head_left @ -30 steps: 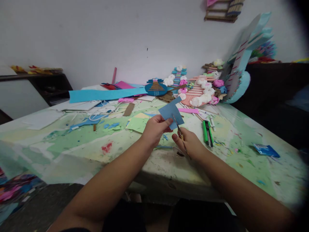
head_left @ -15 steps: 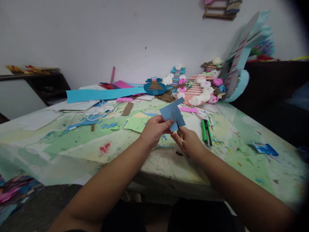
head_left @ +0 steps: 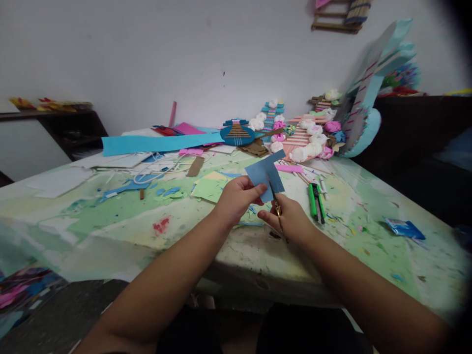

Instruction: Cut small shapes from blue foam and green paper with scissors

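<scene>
A piece of blue paper (head_left: 260, 170) is pinched between the thumb and fingers of my left hand (head_left: 241, 196), just above the table. It has a narrow strip jutting out at its upper right. My right hand (head_left: 291, 216) grips a pair of scissors (head_left: 278, 209), whose blades point up into the paper's lower right part. The right thumb stands away from the fingers in the handles. Part of the handles is hidden by that hand. To the right lies a green utility knife (head_left: 316, 202). Yellow-green paper (head_left: 208, 189) lies left of my left hand.
Musical-instrument crafts (head_left: 238, 132) stand along the wall, with a large pale-blue one (head_left: 363, 118) at right. Markers (head_left: 323, 188), a blue packet (head_left: 404, 228), blue scraps (head_left: 171, 191) and white cord (head_left: 147, 177) lie about the stained table cover (head_left: 121, 221).
My right thumb has lifted away from the fingers, and the scissors' handles look wider apart. The blue paper stays in my left hand, nearly unmoved.
</scene>
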`<state>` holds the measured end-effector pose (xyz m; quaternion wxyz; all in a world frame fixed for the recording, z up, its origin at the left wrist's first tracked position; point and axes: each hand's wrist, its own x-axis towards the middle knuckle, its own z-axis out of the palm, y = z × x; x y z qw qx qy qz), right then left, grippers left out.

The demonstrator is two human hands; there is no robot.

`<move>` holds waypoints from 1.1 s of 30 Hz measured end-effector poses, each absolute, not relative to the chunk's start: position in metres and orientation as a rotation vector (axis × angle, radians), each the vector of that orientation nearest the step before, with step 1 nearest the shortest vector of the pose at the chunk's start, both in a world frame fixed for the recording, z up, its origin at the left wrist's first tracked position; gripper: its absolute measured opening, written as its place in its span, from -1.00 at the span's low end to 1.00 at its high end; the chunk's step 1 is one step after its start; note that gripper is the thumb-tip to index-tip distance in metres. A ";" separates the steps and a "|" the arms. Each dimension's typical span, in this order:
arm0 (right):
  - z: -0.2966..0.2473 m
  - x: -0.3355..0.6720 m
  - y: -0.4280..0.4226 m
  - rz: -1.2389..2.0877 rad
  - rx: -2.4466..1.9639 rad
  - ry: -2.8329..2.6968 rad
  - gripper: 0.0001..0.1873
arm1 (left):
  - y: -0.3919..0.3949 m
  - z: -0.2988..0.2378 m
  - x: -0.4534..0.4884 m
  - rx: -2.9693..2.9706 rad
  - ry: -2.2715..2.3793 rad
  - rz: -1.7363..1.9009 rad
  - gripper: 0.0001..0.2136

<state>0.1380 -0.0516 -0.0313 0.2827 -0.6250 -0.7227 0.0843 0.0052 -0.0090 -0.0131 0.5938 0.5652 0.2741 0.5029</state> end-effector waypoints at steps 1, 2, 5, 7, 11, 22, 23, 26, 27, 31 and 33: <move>-0.031 0.138 -0.052 0.234 -1.676 -1.935 -0.61 | -0.009 -0.013 0.005 1.319 0.634 1.165 -0.81; -0.030 0.137 -0.052 0.241 -1.678 -1.935 -0.61 | -0.009 -0.013 0.005 1.324 0.630 1.159 -0.81; -0.028 0.137 -0.053 0.268 -1.678 -1.941 -0.60 | -0.009 -0.013 0.005 1.333 0.620 1.150 -0.81; -0.028 0.137 -0.053 0.290 -1.666 -1.948 -0.60 | -0.009 -0.014 0.005 1.340 0.618 1.159 -0.81; -0.028 0.137 -0.053 0.344 -1.634 -1.954 -0.57 | -0.008 -0.015 0.004 1.333 0.582 1.177 -0.83; -0.027 0.137 -0.055 0.375 -1.578 -1.977 -0.55 | -0.010 -0.015 0.006 1.234 0.519 1.173 -0.86; -0.027 0.137 -0.055 0.377 -1.569 -1.977 -0.55 | -0.010 -0.015 0.006 1.241 0.524 1.170 -0.86; -0.028 0.139 -0.054 0.414 -1.537 -1.983 -0.54 | -0.010 -0.015 0.005 1.307 0.543 1.126 -0.86; -0.029 0.140 -0.054 0.430 -1.524 -1.985 -0.54 | -0.010 -0.015 0.005 1.331 0.543 1.105 -0.86; -0.031 0.141 -0.052 0.417 -1.505 -1.973 -0.50 | -0.011 -0.015 0.006 1.376 0.565 1.077 -0.86; -0.031 0.141 -0.052 0.378 -1.526 -1.967 -0.48 | -0.012 -0.015 0.006 1.382 0.588 1.076 -0.85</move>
